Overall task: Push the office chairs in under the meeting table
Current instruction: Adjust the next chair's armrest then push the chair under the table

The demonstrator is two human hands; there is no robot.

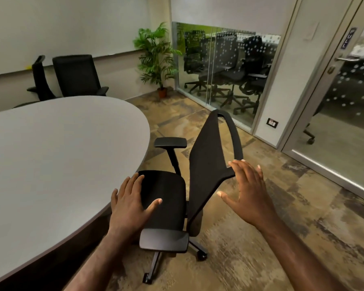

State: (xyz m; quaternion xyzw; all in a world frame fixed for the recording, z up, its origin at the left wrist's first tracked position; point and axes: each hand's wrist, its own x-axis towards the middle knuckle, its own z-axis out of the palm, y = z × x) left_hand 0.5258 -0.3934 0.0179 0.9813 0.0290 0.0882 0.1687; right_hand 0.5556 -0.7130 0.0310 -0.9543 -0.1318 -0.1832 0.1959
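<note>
Brown and tan patchy floor tiles (250,238) fill the bottom of the meeting room. Nearest the person, the left hand (130,200) lies flat over the front edge of the seat, fingers straight and spread a little, holding nothing. The right hand (248,187) is open too, fingers spread wide, right by the lower side edge of the chair back; whether it touches cannot be told.

Both hands are at the black mesh office chair with armrests (168,202). It stands on wheels just beside the curved edge of the big grey oval meeting table (57,154), with its seat close to the table edge and its tall back leaning away to the right. It is not under the table yet.

Farther off, across the table, two more black office chairs (76,76) stand by the wall under a long whiteboard (61,28). A green leafy plant in a brown pot (156,57) sits in the corner. To the right is a glass wall with white dots (225,66), with more dark chairs behind it, and a glass door with a metal handle (345,91).
</note>
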